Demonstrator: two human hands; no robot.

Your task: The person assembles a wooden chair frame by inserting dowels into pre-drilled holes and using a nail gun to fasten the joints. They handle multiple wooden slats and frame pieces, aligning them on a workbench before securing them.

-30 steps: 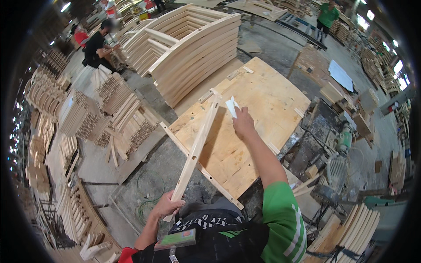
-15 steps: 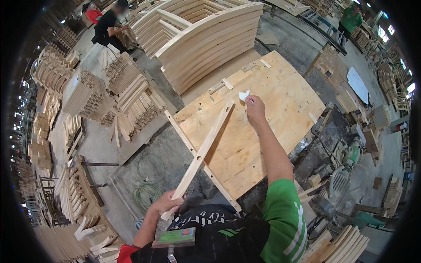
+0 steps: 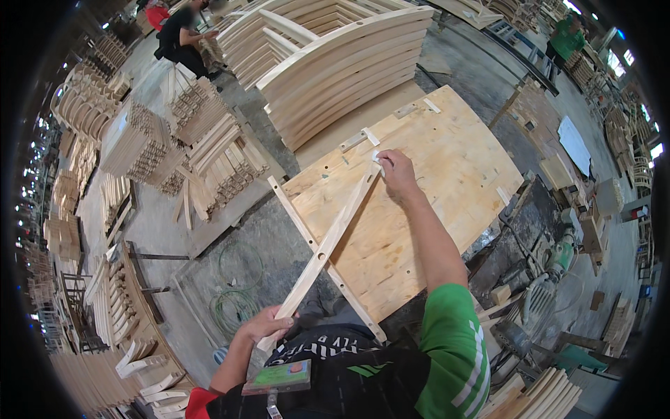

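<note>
A worker's left hand [image 3: 269, 325] clasps the near end of a pale wooden bar [image 3: 343, 220], off the surface [image 3: 440, 195], while the right hand [image 3: 396, 172] pinches a white piece [image 3: 375, 156] at the far end, above the surface. A steady left grip and light, even pressure would likely serve best here. Slanting across the surface's near-left edge, the bar looks straight and squared, a dark round hole near its middle; its smoothness cannot be told.

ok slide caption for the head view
Left hand holding the near end of a wooden bar, right hand with a white piece at its far end, over a plywood board.
</note>
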